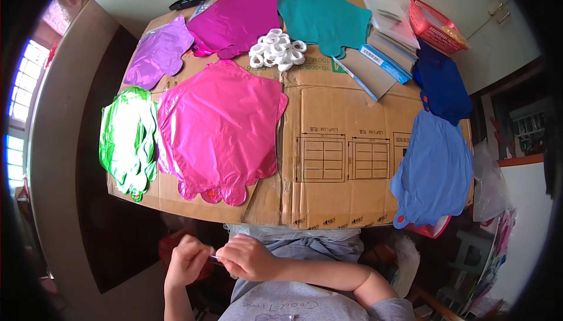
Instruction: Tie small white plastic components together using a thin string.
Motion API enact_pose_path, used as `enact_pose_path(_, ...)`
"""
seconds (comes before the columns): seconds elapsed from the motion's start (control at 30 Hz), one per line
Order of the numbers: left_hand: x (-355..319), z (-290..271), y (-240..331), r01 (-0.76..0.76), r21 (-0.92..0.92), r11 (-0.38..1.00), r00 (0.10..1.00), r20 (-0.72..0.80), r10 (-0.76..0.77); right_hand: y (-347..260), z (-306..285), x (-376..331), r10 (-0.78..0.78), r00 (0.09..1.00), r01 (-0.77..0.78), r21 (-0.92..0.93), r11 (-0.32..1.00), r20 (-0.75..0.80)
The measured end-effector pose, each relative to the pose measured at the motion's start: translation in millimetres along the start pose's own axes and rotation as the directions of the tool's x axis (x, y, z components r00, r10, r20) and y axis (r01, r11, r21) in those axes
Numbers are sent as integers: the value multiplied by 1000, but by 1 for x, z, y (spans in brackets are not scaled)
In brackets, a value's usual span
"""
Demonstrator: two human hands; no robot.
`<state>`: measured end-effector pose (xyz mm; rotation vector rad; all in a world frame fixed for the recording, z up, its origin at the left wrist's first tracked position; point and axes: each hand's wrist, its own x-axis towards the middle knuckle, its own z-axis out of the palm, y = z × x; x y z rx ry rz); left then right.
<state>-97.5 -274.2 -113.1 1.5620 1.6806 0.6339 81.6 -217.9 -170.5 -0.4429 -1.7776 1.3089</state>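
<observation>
Below the near edge of the cardboard, in front of my body, my left hand (189, 260) and my right hand (247, 257) are both closed, close together. Between their fingertips shows a small thin whitish thing (216, 257), too small to name. On the cardboard nearest to them lies a stack of flat, shiny pink foil balloons (220, 127), their rounded tabs toward me. Left of it is a crumpled pile of green foil balloons (128, 142). Neither hand touches the balloons.
Cardboard (328, 104) covers the table. Farther back lie lilac (158, 54), magenta (240, 22) and teal balloons (325, 19), plus white ribbon rolls (275, 50). To the right are a blue-white box (384, 63), a red basket (434, 27), dark blue (443, 86) and light blue balloons (435, 168).
</observation>
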Motion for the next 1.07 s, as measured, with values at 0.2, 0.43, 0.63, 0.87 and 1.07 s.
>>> enact_pose_path(0.2, -13, 14, -2, -7, -838, 546, 957, -163, -238, 14, 13, -9, -33, 998, 35, -38, 999, 57)
enact_pose_path(0.43, -18, 2, -12, -138, -910, 392, 990, -140, 22, 14, 12, 1, -18, 998, 25, -112, 993, 61)
enact_pose_path(0.63, -12, -12, -8, 108, -184, 977, 993, 76, -95, 13, 11, 9, -44, 997, 56, -200, 978, 60)
enact_pose_path(0.87, -11, -12, -26, -347, -905, 245, 907, -390, -158, 58, 29, -6, 19, 993, 7, -226, 974, 113)
enact_pose_path(1.07, -43, -116, -48, -672, -691, 267, 716, -698, -7, 107, 40, -28, 1, 980, 53, -268, 962, 201)
